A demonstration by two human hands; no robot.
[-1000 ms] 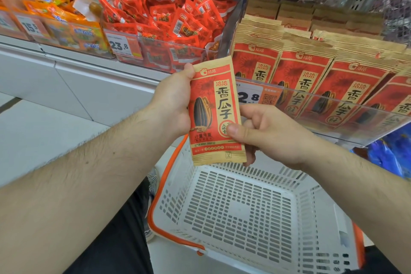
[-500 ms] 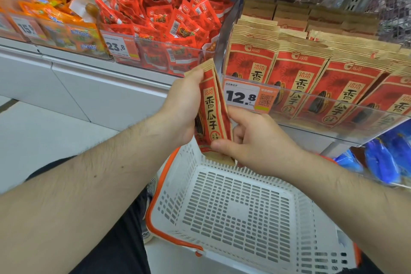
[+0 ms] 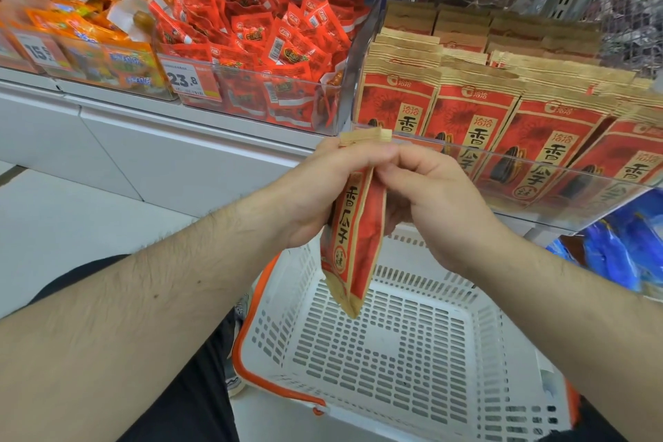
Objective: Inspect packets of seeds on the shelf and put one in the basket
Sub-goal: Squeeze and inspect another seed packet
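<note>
Nearest, the white basket (image 3: 401,352) sits below the seed packet (image 3: 353,237), which hangs edge-on over it. Left hand (image 3: 315,190) and right hand (image 3: 430,190) both pinch its crimped paper top, probably the firmest hold on a light, crushable pouch. Beyond, matching shelf packets (image 3: 466,118) stand in rows.

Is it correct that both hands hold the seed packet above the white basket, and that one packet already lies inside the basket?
Not quite. The head view shows both the left hand and the right hand holding the seed packet above the white basket, but no packet lies inside the basket; only its bare slotted floor shows.
</note>
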